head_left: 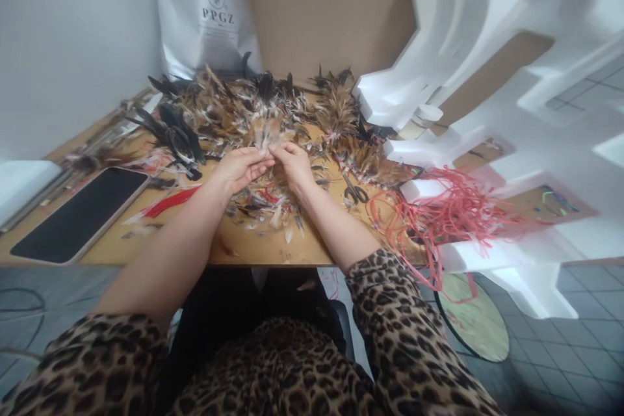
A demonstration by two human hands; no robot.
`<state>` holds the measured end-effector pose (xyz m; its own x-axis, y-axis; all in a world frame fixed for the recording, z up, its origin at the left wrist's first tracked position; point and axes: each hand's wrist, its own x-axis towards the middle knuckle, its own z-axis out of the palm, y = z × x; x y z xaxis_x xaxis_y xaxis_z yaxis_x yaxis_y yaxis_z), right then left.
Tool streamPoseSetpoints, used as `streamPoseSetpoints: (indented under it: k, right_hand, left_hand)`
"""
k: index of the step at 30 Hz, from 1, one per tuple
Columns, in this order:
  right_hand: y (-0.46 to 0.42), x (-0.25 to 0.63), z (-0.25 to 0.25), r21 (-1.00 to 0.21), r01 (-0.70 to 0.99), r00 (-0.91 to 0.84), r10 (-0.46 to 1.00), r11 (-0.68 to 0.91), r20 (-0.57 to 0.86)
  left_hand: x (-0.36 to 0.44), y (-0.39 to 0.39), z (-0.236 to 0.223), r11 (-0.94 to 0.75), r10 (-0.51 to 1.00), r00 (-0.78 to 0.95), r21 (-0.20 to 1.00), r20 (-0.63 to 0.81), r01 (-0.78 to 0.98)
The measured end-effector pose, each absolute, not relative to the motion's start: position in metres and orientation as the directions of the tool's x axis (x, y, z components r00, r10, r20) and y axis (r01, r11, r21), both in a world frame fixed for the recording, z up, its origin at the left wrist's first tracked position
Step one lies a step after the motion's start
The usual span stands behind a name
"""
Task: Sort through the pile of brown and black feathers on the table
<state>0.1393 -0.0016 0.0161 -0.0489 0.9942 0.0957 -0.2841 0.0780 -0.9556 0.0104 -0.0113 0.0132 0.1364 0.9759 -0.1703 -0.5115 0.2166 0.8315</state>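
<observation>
— Fingers (pixel 257 155) first: what state?

— Closed at the tips. Left hand (pixel 238 170) and right hand (pixel 296 168) nearly meet, both pinching the base of a pale feather tuft (pixel 266 132). The left hand's outer fingers curl loosely.

— Any writing?

— "PPGZ", dark capitals on a silvery bag (pixel 182 32) at the back of the table (pixel 312 246). Rabbit-head emblem in an oval above the letters. Finer print beneath, too small to read.

— Containers?

— Bag's contents hidden. At right, white foam moulding (pixel 492 156) with cut-outs; through a lower one, green and blue strands (pixel 556 198). Tangle of pinkish-red strings (pixel 453 208) drapes over the foam, some hanging past the table's front edge.

— Tuft's position and heading?

— Mid-table, just on the near side of a brown feather pile (pixel 217 104). Base at the fingertips, toward the wearer; plumes fan away, toward the back. Long axis runs roughly fore and aft. Height above the table: cannot tell.

— Near the hands?

— Scissors (pixel 358 194) right of the right hand. Loose feathers (pixel 285 218) on the near side of both hands. Red strips (pixel 168 201) partly behind the left forearm; farther left, a phone (pixel 82 214), screen dark.
</observation>
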Motion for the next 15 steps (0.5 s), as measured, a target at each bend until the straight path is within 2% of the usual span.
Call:
streamPoseSetpoints:
  k: [6,9,15]
  right_hand:
    - [0.001,0.138,0.012,-0.956,-0.269,-0.038,0.991,0.117,0.131]
    - [0.002,0.141,0.012,-0.961,-0.252,-0.087,0.986,0.115,0.14]
    - [0.006,0.153,0.019,-0.934,-0.333,-0.33,0.944,-0.127,-0.011]
  left_hand:
    - [0.012,-0.011,0.012,0.182,0.983,0.117,0.868,-0.144,-0.461]
    - [0.011,-0.01,0.011,0.176,0.984,0.116,0.868,-0.137,-0.465]
    - [0.006,-0.008,0.014,0.185,0.982,0.134,0.818,-0.133,-0.544]
